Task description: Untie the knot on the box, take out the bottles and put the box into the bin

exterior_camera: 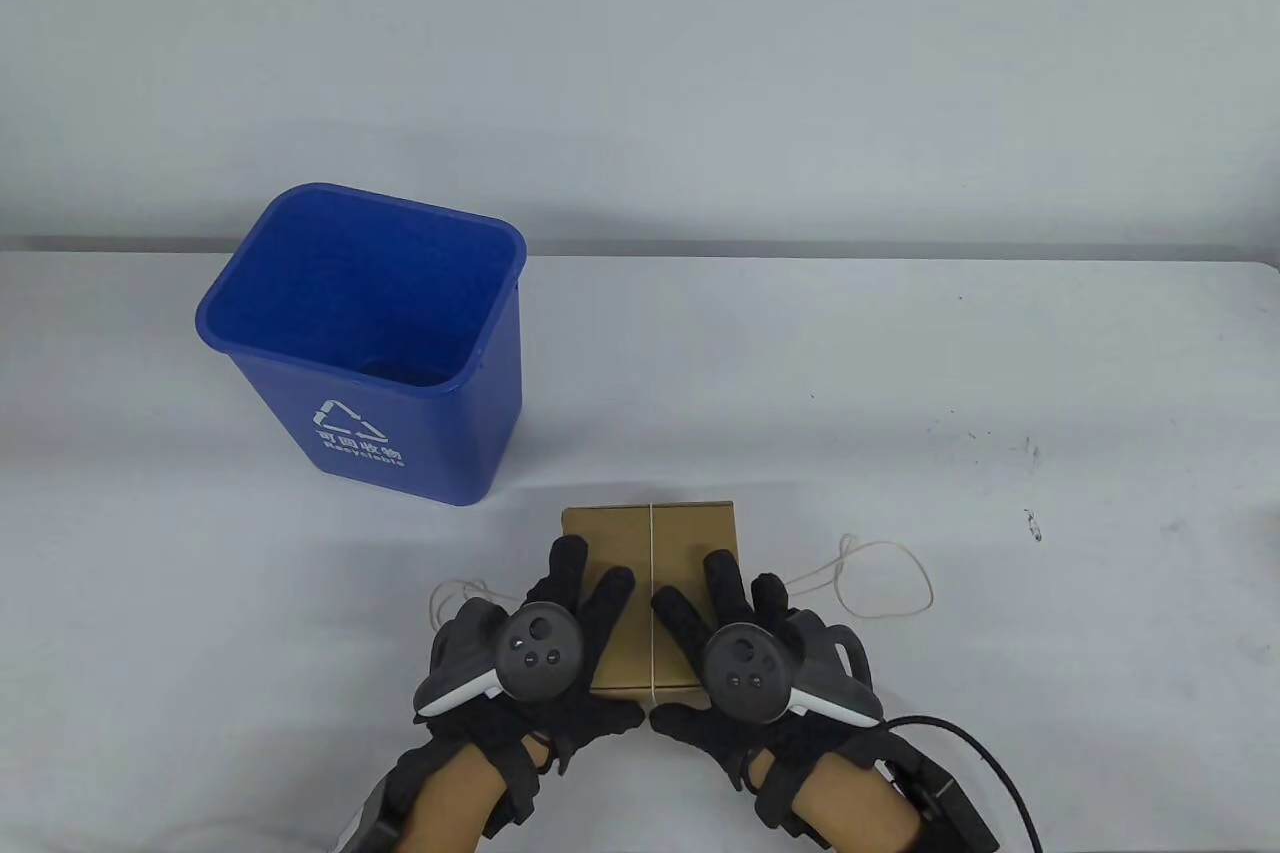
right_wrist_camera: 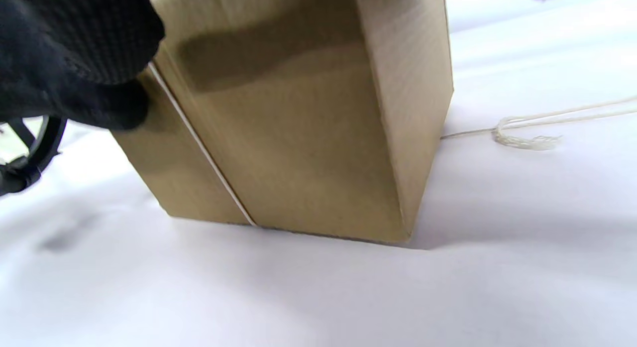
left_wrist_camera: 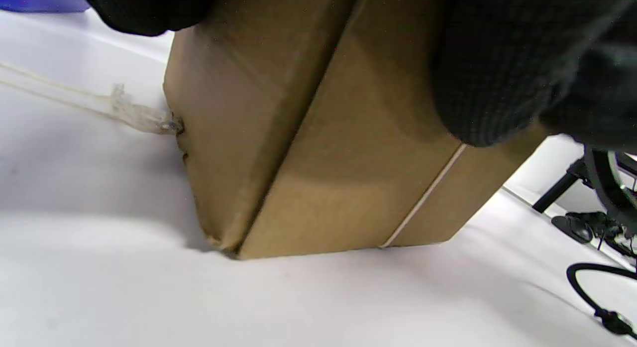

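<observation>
A brown cardboard box [exterior_camera: 690, 533] lies flat near the table's front edge, lid closed. A pale string [exterior_camera: 651, 543] runs over its middle from far to near side. My left hand [exterior_camera: 585, 593] lies with straight fingers on the left half of the top. My right hand [exterior_camera: 725, 593] lies the same way on the right half. Both thumbs press the near face beside the string [left_wrist_camera: 423, 197], as the left thumb [left_wrist_camera: 487, 78] and right thumb [right_wrist_camera: 74, 48] show. Loose string ends trail on the table to the left [exterior_camera: 450, 593] and right [exterior_camera: 890, 583]. No bottles are visible.
A blue recycling bin [exterior_camera: 400, 433] stands upright and open behind the box to the left, nothing visible inside. A black cable [exterior_camera: 980, 733] curls at the table's front right. Small dark marks [exterior_camera: 1030, 523] dot the white table on the right.
</observation>
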A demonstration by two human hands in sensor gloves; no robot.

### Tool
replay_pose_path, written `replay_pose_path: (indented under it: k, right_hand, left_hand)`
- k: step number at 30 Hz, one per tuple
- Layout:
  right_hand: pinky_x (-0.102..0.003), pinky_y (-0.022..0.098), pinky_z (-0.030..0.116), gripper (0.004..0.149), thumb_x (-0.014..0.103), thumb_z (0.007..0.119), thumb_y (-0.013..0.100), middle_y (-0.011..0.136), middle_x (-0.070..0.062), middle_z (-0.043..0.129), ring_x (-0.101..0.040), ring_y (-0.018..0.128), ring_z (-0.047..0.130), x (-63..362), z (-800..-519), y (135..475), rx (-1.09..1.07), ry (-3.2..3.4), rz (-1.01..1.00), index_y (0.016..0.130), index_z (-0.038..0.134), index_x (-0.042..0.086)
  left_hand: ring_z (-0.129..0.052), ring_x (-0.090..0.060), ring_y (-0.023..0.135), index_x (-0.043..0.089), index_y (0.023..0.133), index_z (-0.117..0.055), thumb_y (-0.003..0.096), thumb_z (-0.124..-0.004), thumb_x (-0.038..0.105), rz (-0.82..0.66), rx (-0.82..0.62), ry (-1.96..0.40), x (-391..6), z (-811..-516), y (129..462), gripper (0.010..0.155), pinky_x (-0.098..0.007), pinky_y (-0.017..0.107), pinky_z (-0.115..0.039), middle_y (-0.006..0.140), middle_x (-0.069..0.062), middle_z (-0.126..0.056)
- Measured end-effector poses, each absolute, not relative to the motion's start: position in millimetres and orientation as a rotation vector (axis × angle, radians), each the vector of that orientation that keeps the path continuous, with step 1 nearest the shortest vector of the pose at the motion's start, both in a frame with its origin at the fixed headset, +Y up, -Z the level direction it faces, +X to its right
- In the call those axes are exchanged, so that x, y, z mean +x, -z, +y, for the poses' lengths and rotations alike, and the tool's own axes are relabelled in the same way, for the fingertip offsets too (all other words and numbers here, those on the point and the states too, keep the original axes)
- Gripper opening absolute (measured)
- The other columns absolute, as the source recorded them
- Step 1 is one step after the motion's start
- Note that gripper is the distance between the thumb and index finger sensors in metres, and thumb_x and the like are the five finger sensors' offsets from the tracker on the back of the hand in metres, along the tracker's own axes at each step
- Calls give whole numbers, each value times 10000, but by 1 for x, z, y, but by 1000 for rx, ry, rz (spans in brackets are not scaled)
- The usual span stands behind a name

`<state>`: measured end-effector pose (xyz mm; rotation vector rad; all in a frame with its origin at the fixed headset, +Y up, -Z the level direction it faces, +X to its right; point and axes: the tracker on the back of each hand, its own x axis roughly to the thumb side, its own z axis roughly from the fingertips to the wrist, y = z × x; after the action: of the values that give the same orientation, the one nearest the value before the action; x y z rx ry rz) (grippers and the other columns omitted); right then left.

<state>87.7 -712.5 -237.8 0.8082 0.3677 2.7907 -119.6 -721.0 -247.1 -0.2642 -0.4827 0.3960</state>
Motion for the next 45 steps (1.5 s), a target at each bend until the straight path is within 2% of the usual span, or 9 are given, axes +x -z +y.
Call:
replay_pose_path:
  k: [2,5,7,16,19,27,33,37,45]
  right_hand:
    - [-793,569,513,912,644,706,461,1043,-213,-87,-753,885,415,87,-715,239,822,-2777,294,1064,115,300]
    - [-802,568,503,911,613,748,451,1054,-204,-67,-761,884,399,87,-718,239,812,-2727,227,1067,152,305]
    - [-791,570,526,906,593,775,444,1067,-214,-23,-775,871,400,85,-718,239,812,-2709,212,1069,188,300]
    - [-758,581,557,835,502,860,420,1104,-221,125,-829,834,410,85,-709,236,821,-2635,43,1066,374,294]
    - [-759,586,550,802,497,853,423,1111,-213,142,-829,838,401,88,-701,234,804,-2616,-9,1062,412,298]
    - [-772,583,528,732,510,826,425,1121,-201,197,-837,831,382,93,-707,239,718,-2449,24,1042,491,303]
    - [-786,581,493,574,504,805,437,1130,-162,280,-829,838,357,98,-709,241,594,-2330,43,946,614,319]
    - [-783,581,486,344,443,806,460,1124,-133,360,-808,854,363,102,-710,244,524,-2268,41,786,786,337]
    - [-739,590,520,319,413,792,468,1101,-72,490,-764,873,410,118,-704,254,476,-2127,123,760,812,286]
  left_hand:
    - [-528,-644,1006,310,1090,-40,420,-892,653,-464,-242,-385,-119,-720,246,1137,-663,729,-584,1043,-253,135]
    - [-817,-641,832,307,1069,4,413,-891,655,-448,-197,-361,-116,-718,243,1163,-643,606,-754,1045,-303,82]
    - [-858,-613,785,317,1063,26,417,-877,649,-462,-185,-320,-114,-717,241,1158,-604,586,-778,1053,-312,68]
    - [-809,-620,707,243,1125,-150,415,-905,588,-544,-96,-417,-118,-716,240,1092,-558,542,-750,1086,-283,18]
    - [-817,-612,684,240,1135,-202,411,-912,585,-563,-27,-426,-118,-708,237,1071,-546,527,-753,1112,-261,-28]
    - [-805,-601,669,231,1146,-252,418,-903,578,-568,-35,-416,-120,-706,237,1037,-531,519,-738,1147,-232,-100]
    - [-805,-600,668,222,1147,-260,427,-887,581,-572,-53,-423,-118,-710,238,1021,-531,517,-737,1151,-235,-121]
    - [-806,-597,664,217,1146,-263,430,-886,575,-578,-55,-408,-116,-711,237,1014,-529,516,-735,1148,-235,-119]
    - [-759,-594,701,263,1146,-238,433,-882,580,-568,-82,-410,-122,-711,241,1012,-532,549,-694,1153,-203,-70]
